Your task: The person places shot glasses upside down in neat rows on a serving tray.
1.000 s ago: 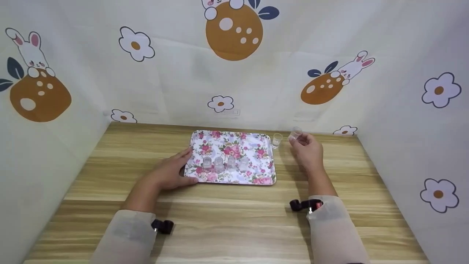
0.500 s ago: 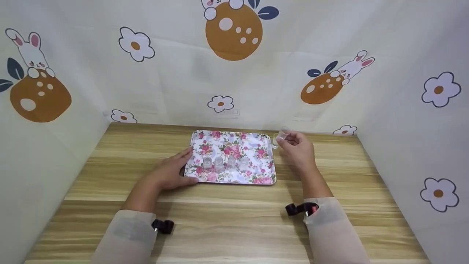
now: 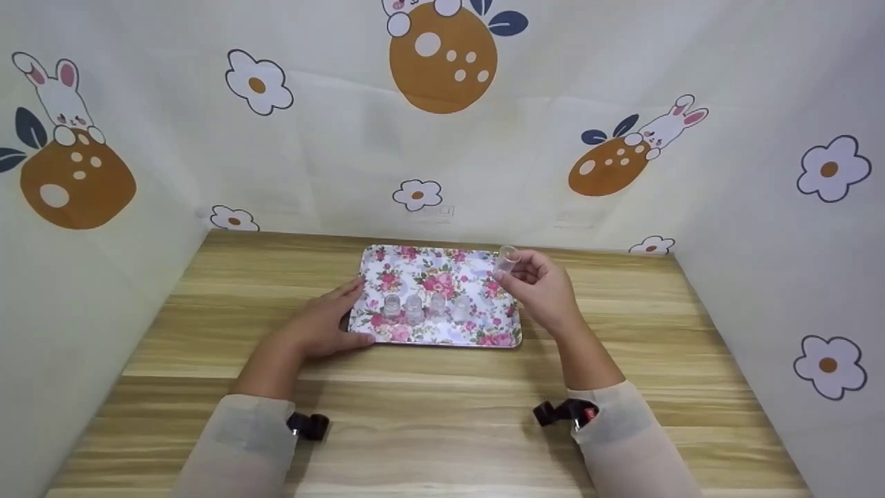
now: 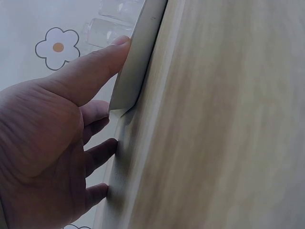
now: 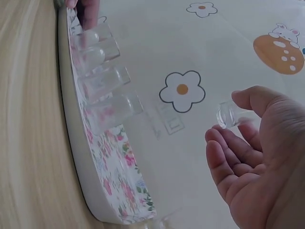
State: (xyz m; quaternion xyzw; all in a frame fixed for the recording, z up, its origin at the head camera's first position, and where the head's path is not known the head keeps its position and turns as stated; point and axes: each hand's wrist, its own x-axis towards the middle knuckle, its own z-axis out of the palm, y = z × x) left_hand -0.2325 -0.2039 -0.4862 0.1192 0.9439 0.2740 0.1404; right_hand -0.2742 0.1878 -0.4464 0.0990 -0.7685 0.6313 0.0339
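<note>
In the head view, my right hand [image 3: 543, 290] pinches a small clear shot glass [image 3: 507, 261] between thumb and fingers, above the tray's back right corner. The right wrist view shows the thick base of that shot glass [image 5: 226, 115]. A white tray with pink roses [image 3: 477, 332] lies on the table. Several matching shot glasses [image 3: 438, 306] stand in a row near its front. My left hand [image 3: 325, 321] holds the tray's front left corner, thumb [image 4: 121, 40] at the front rim and fingers along the left side.
The wooden table [image 3: 415, 422] meets a pale cloth backdrop [image 3: 332, 152] printed with rabbits, oranges and flowers, behind and at both sides. Part of another clear glass [image 5: 162, 223] shows beyond the tray's end in the right wrist view; my right hand hides it in the head view.
My right hand has moved left with the shot glass, from right of the tray to over its back right corner, passing the glass beside it. The left hand and tray stay put.
</note>
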